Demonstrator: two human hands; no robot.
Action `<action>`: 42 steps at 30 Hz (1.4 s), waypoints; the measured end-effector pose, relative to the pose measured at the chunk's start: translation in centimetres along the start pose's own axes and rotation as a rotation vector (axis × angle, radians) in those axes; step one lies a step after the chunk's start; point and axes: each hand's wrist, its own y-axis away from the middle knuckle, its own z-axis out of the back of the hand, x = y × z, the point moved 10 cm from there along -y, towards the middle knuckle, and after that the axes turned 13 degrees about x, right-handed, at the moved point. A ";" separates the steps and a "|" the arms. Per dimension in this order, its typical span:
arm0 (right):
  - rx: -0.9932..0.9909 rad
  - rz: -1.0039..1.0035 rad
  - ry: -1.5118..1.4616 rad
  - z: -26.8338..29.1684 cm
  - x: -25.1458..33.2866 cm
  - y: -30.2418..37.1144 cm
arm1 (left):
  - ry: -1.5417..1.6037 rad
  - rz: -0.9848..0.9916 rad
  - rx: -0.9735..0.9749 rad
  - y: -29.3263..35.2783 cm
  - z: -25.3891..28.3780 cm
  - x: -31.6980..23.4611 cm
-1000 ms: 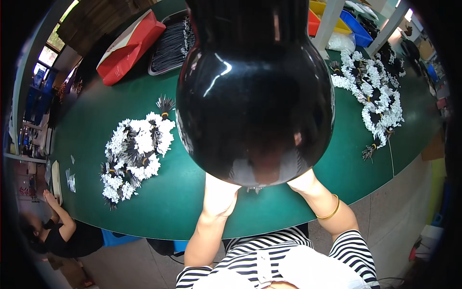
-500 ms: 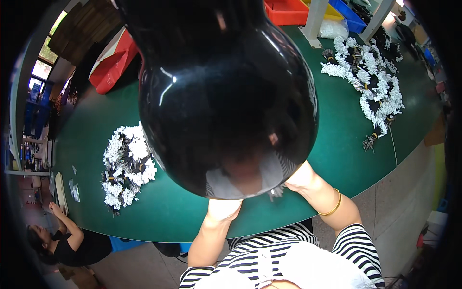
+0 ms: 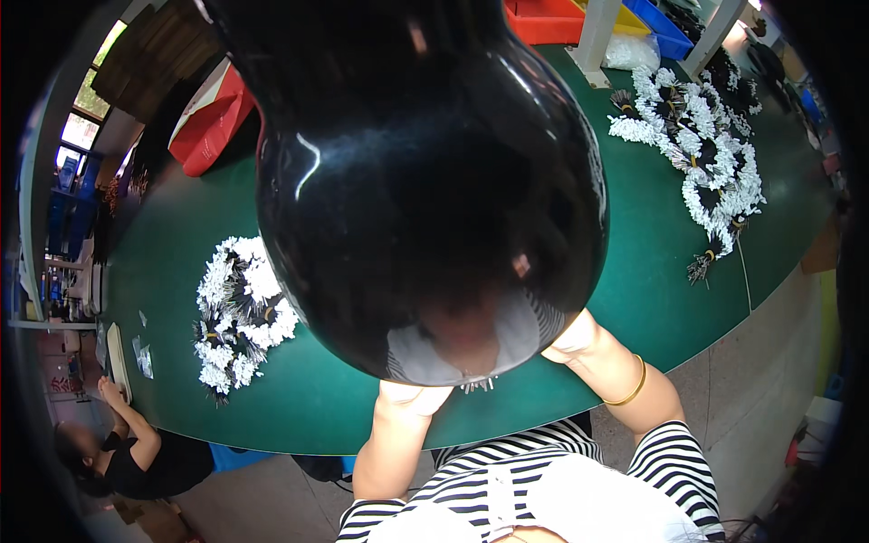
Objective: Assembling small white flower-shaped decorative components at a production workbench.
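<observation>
A large glossy black rounded object (image 3: 434,208) fills the middle of the view and covers most of what lies beneath it. At its lower edge, only the wrist side of my left hand (image 3: 412,398) shows. To the right, part of my right hand (image 3: 572,338) comes out from behind the same object. The fingers of both hands are hidden. Between them, near my left hand, the grey ends of a small bunch of thin pieces (image 3: 478,385) stick out; whether a hand holds them cannot be seen.
Bundles of white-tipped dark strands (image 3: 217,294) lie on the green table (image 3: 362,425) at left, with more bundles (image 3: 724,195) at far right. A red bag (image 3: 213,131), red bin (image 3: 543,23) and blue bin (image 3: 661,32) are farther back. Another person (image 3: 136,452) sits at lower left.
The small bunch's grey ends have shifted left, from beside my right hand to beside my left. My right hand is slightly lower. The black object appears a little larger and lower.
</observation>
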 end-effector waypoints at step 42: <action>-0.045 0.227 0.253 1.7 1.2 0.5 | -0.213 -0.317 0.040 1.2 -1.4 -4.1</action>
